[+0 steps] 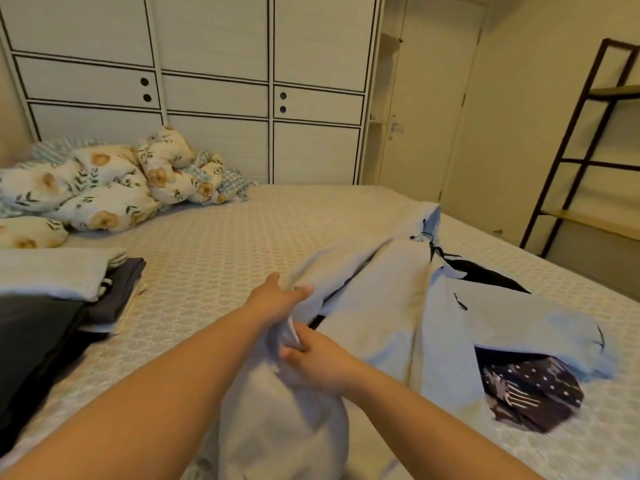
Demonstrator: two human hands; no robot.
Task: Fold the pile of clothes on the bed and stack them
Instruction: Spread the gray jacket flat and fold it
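1. left hand (277, 299) is gripping a bunched fold of the light blue garment (398, 306), fingers curling over the cloth, thumb pointing right along the edge.
2. right hand (318, 362) is pinching the same garment just below the left, fingers curling into the fabric; the two hands are sitting close together.
3. garment is sprawling across the right half of the bed (225, 244), part lifting toward the hands, part hanging down at the near edge.
4. risk, as a judgement: both hands are holding one bunched spot, so lifting may leave the cloth twisting instead of spreading flat; the hanging part may be dragging the rest off the near edge.
5. dark patterned piece (530, 393) is lying under the garment's right side, touching it; pulling may be dragging it along. a black piece (485, 275) is also poking out beneath.
6. folded stack (69, 289) is sitting at left, well apart, with open bed between.
7. floral bedding (104, 188) is heaping at the far left; wardrobe (214, 81) and a shelf (588, 168) are standing beyond.
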